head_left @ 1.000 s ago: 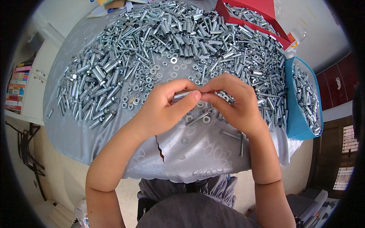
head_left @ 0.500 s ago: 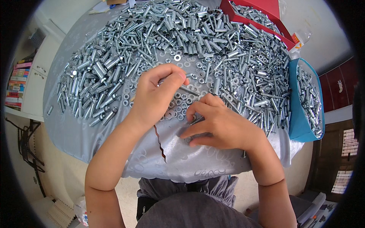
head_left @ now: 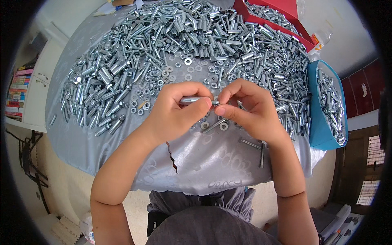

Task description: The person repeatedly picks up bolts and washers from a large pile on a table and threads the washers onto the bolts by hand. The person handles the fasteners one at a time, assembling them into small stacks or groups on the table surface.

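Across the silver tablecloth (head_left: 204,163), a great heap of loose sleeves and bolts (head_left: 204,36) looks unfitted; the smaller pile (head_left: 107,77) at left seems assembled. The left hand (head_left: 176,110) clasps a metal sleeve (head_left: 189,100), apparently part-built; at its tip, the right hand (head_left: 250,109)'s pinch I cannot tell.

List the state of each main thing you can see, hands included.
Left hand: closed around a metal tube
Metal tube: held, lying roughly sideways
Right hand: curled at the tube's right end, contact unclear
Red box: open, metal pieces inside
Teal box: open, metal parts inside
Hardware heap: loose, spread wide
Two bolts near the right forearm: lying loose on the tablecloth
Tablecloth: partly creased, dark wavy slit-like mark near the front
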Available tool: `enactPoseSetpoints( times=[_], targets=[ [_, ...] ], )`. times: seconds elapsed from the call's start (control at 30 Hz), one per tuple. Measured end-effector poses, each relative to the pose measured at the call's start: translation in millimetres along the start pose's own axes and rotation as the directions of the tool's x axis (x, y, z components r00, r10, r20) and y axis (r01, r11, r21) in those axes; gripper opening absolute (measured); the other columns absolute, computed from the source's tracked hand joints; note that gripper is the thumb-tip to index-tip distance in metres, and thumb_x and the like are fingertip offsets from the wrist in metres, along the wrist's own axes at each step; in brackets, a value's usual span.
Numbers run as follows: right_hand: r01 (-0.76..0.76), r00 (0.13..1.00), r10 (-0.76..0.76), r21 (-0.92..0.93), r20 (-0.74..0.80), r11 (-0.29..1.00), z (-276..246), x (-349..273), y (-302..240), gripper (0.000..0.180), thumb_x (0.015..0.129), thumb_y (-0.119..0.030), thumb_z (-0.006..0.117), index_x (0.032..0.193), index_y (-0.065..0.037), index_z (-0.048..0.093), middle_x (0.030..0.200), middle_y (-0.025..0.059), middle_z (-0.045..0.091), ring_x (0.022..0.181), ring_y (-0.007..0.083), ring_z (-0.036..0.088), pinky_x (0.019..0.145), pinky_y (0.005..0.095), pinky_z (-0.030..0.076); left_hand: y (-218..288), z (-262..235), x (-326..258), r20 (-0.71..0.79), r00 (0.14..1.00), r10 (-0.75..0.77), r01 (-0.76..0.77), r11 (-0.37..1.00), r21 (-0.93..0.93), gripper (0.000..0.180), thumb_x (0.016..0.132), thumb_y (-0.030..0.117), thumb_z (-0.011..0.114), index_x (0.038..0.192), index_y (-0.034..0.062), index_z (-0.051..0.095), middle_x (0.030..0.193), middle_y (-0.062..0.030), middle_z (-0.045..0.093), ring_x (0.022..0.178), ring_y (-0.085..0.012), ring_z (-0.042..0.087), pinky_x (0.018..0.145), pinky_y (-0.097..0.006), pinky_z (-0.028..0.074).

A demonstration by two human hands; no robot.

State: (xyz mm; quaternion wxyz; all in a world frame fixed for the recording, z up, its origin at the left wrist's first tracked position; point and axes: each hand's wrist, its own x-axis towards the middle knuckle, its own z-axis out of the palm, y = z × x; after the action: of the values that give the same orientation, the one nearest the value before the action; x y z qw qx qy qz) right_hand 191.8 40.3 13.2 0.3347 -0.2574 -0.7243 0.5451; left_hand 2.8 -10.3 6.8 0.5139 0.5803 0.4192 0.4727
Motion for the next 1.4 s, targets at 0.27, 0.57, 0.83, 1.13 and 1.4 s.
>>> enactPoseSetpoints(
  times=[0.27,0.57,0.83,1.13,1.4],
  targets=[
    [-0.053,0.998,0.056,0.154,-0.01,0.987,1.7,0.2,0.3,0.015,0.073,-0.006,0.071,0.082,-0.005,0.059,0.076,-0.0044,0.057,0.064,0.003,0.043,0.058,0.0175,0.035,1.5,-3.4,0.0,0.06,0.998,-0.012,0.011,0.999,0.031,0.014,0.078,0.013,0.059,0.076,-0.0012,0.059,0.067,0.0032,0.054,0.059,-0.0008,0.044,0.049,-0.018,0.034],
    [0.193,0.979,-0.204,-0.226,-0.023,0.955,3.5,1.2,1.9,0.018,0.069,-0.007,0.074,0.081,-0.005,0.06,0.074,0.0012,0.057,0.063,0.0078,0.049,0.055,0.0214,0.04,-1.6,-7.7,0.5,0.05,0.999,-0.019,0.017,0.999,0.035,0.012,0.076,0.01,0.057,0.074,-0.0015,0.06,0.065,0.0026,0.055,0.056,-0.0012,0.043,0.048,-0.019,0.033],
    [0.315,0.934,-0.355,-0.394,-0.032,0.864,10.4,1.0,-3.2,0.016,0.071,-0.002,0.07,0.085,-0.002,0.061,0.074,0.0073,0.057,0.062,0.0157,0.054,0.055,0.0253,0.044,1.2,-5.4,3.2,0.035,0.999,-0.012,0.013,0.999,-0.033,0.021,0.082,0.017,0.059,0.077,-0.0026,0.062,0.068,0.0007,0.059,0.063,-0.0024,0.049,0.055,-0.018,0.039],
    [0.36,0.913,-0.406,-0.388,-0.039,0.848,4.8,3.2,-1.8,0.019,0.07,0.001,0.068,0.089,-0.002,0.063,0.074,0.0077,0.057,0.065,0.0162,0.054,0.057,0.026,0.044,1.6,3.7,4.6,0.005,1.0,-0.025,0.025,0.999,0.026,0.028,0.084,0.026,0.061,0.081,-0.0018,0.062,0.064,0.0017,0.054,0.056,-0.0018,0.045,0.047,-0.018,0.032],
    [0.215,0.964,-0.266,-0.645,0.017,0.734,-7.5,3.4,6.1,0.02,0.066,-0.008,0.07,0.086,-0.01,0.069,0.076,0.0035,0.055,0.072,0.0207,0.05,0.066,0.0301,0.043,1.7,4.3,8.0,-0.182,0.978,-0.102,0.084,0.991,-0.103,0.022,0.086,0.02,0.056,0.08,-0.0014,0.057,0.056,0.0017,0.045,0.05,-0.0049,0.04,0.047,-0.02,0.032]
  ],
)
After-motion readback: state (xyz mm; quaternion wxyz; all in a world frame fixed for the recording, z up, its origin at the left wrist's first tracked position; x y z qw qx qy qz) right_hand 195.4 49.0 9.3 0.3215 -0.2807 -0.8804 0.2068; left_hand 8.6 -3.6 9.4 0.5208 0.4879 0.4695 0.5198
